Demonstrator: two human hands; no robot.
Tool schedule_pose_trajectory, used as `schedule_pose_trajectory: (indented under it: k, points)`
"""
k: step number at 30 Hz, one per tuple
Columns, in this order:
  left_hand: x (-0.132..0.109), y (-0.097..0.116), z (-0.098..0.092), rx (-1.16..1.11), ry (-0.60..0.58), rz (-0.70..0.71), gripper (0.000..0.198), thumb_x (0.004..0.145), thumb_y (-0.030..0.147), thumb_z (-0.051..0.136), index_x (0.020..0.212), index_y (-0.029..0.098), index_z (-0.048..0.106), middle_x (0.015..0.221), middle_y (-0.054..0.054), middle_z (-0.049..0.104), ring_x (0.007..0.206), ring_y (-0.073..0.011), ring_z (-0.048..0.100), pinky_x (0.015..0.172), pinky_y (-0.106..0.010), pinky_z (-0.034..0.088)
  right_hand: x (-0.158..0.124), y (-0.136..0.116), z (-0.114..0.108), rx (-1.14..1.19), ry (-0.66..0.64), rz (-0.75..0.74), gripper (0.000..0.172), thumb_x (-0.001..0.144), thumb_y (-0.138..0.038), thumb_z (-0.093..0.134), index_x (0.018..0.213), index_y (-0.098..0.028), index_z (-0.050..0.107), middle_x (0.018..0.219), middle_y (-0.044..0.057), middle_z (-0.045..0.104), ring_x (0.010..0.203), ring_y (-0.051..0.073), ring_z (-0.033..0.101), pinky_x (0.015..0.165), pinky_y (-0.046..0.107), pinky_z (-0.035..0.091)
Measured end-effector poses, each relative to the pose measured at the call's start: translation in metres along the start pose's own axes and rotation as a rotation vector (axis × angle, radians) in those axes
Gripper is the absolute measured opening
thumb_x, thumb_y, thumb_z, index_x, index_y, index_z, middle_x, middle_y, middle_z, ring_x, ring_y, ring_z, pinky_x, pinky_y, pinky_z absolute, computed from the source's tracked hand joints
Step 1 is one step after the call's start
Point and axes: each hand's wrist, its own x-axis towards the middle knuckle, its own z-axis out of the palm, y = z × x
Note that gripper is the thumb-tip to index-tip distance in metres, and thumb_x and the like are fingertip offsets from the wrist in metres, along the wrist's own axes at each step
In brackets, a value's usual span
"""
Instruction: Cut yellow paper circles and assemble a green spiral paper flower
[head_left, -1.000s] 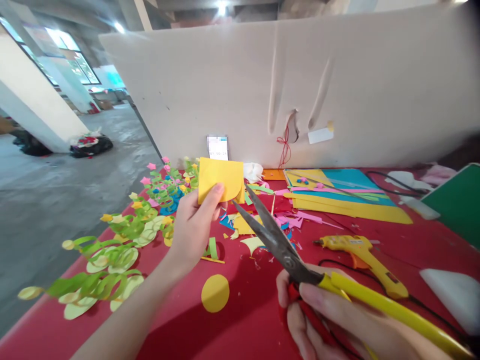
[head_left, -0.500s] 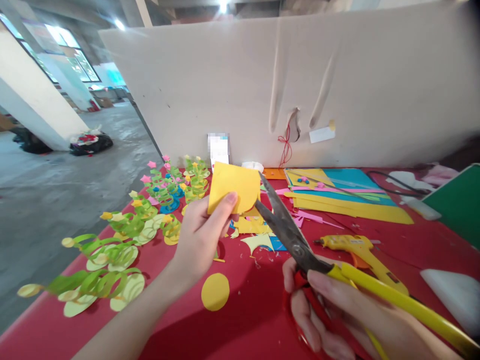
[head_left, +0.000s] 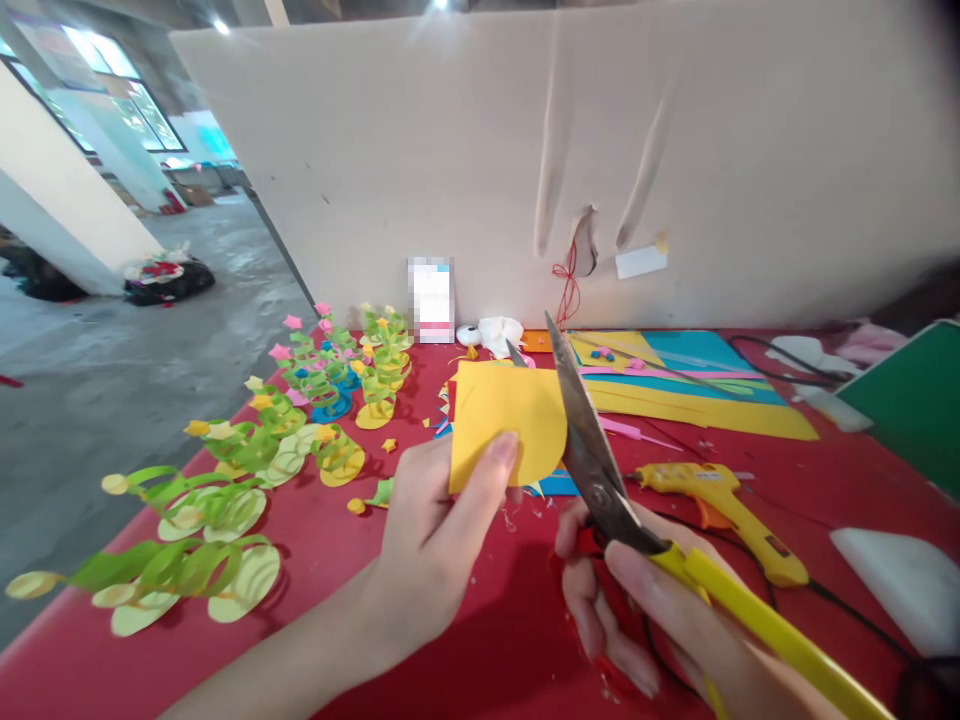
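Observation:
Between the thumb and fingers of my left hand [head_left: 442, 530] is a yellow paper piece [head_left: 502, 415], roughly square, its lower right corner cut to a curve. My right hand [head_left: 637, 590] is closed round the handles of a pair of scissors [head_left: 592, 440], with red and yellow on the grips. The blades are spread at the paper's right edge: one passes in front, while the other is mostly behind the paper, only its tip showing above. Yellow and blue paper scraps lie on the table beneath, partly covered by the paper and hands.
Curled green paper ornaments [head_left: 217, 500] with star and disc tips stand in rows on the red table [head_left: 525, 640] at left. A yellow glue gun [head_left: 720, 500] lies right of the scissors. Coloured sheets [head_left: 712, 410] lie behind it. A pale upright panel [head_left: 420, 150] borders the back.
The paper has moved right and slightly down with my left hand. The scissors have moved up a little, their blades now overlapping the paper. The yellow disc is now out of sight.

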Motion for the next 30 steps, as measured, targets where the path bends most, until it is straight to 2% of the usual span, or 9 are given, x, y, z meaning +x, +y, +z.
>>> schedule_pose_trajectory:
  k: [6,15,20,30]
  points:
    - [-0.004,0.0,0.003,0.102,-0.016,0.107,0.035,0.088,0.025,0.039,0.054,0.018,0.037,0.048,0.005,0.037,0.042,-0.0061,0.039,0.039,-0.02,0.03,0.001,0.005,0.003,0.012,0.019,-0.019,0.037,0.078,-0.053,0.042,0.086,-0.018,0.052,0.05,-0.002,0.049,0.036,0.006,0.03,0.039,0.021,0.025]
    - [-0.003,0.002,0.003,0.149,0.014,0.119,0.036,0.088,0.025,0.039,0.053,0.018,0.036,0.046,0.005,0.038,0.039,-0.006,0.04,0.036,-0.02,0.03,0.002,0.008,0.006,-0.099,0.099,-0.102,0.025,0.081,-0.041,0.043,0.085,-0.018,0.054,0.05,-0.001,0.051,0.04,0.009,0.038,0.039,0.021,0.03]
    - [-0.004,0.003,0.003,0.151,0.013,0.111,0.036,0.087,0.025,0.039,0.052,0.018,0.036,0.045,0.004,0.04,0.039,-0.0065,0.041,0.035,-0.02,0.031,0.006,0.011,0.007,-0.1,0.136,-0.13,0.02,0.08,-0.036,0.044,0.085,-0.019,0.054,0.046,-0.002,0.049,0.04,0.009,0.038,0.037,0.021,0.028]
    - [-0.003,0.003,0.002,0.173,0.006,0.157,0.034,0.087,0.024,0.04,0.054,0.018,0.04,0.048,0.005,0.042,0.04,-0.0049,0.043,0.036,-0.019,0.032,0.005,0.01,0.009,-0.136,0.181,-0.133,0.022,0.081,-0.037,0.042,0.079,-0.019,0.054,0.045,-0.003,0.045,0.039,0.008,0.036,0.036,0.02,0.027]
